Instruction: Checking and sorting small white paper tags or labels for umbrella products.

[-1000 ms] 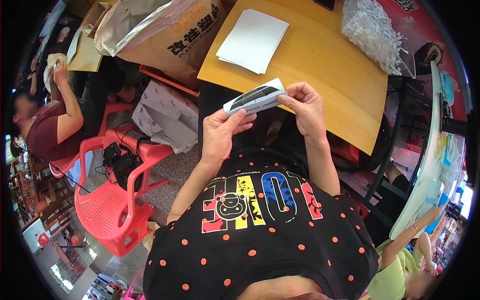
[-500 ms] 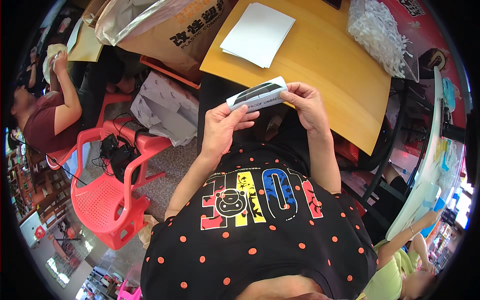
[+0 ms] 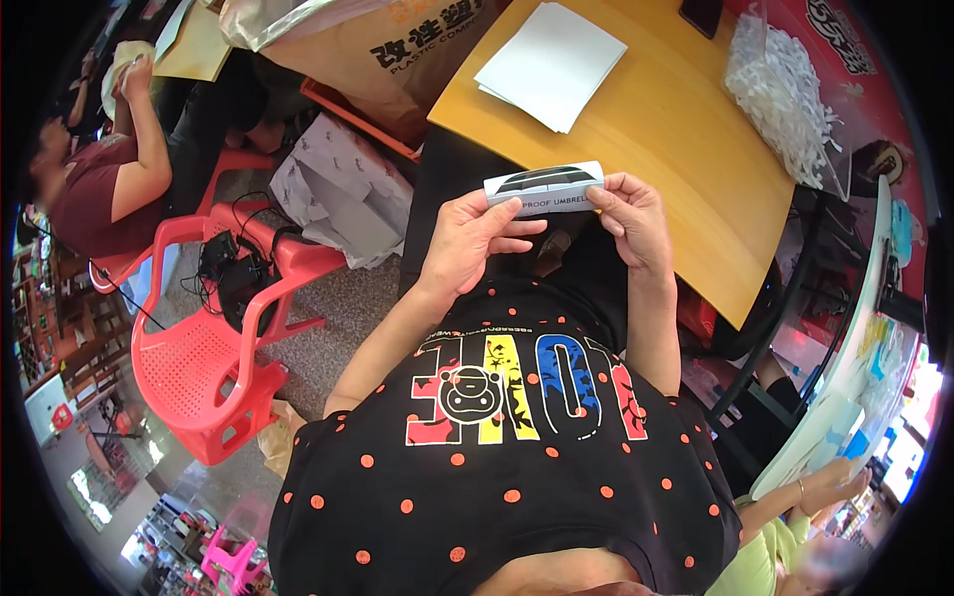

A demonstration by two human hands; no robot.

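Observation:
I hold a long, narrow white box (image 3: 545,186) with a dark picture on its face, level in front of my chest. My left hand (image 3: 475,241) grips its left end with thumb on top. My right hand (image 3: 630,219) pinches its right end. The box hovers just at the near edge of a wooden table (image 3: 686,149). On the table, farther away, lies a stack of white sheets (image 3: 552,65).
A clear bag of white strips (image 3: 785,94) sits at the table's right. A large brown paper sack (image 3: 397,50) stands beside the table on the left. A red plastic chair (image 3: 214,338) with a black device is at my left. Another person (image 3: 99,169) sits far left; someone's arm (image 3: 805,497) shows lower right.
Both hands and the box have stayed nearly in place; the box has levelled out from a slight tilt.

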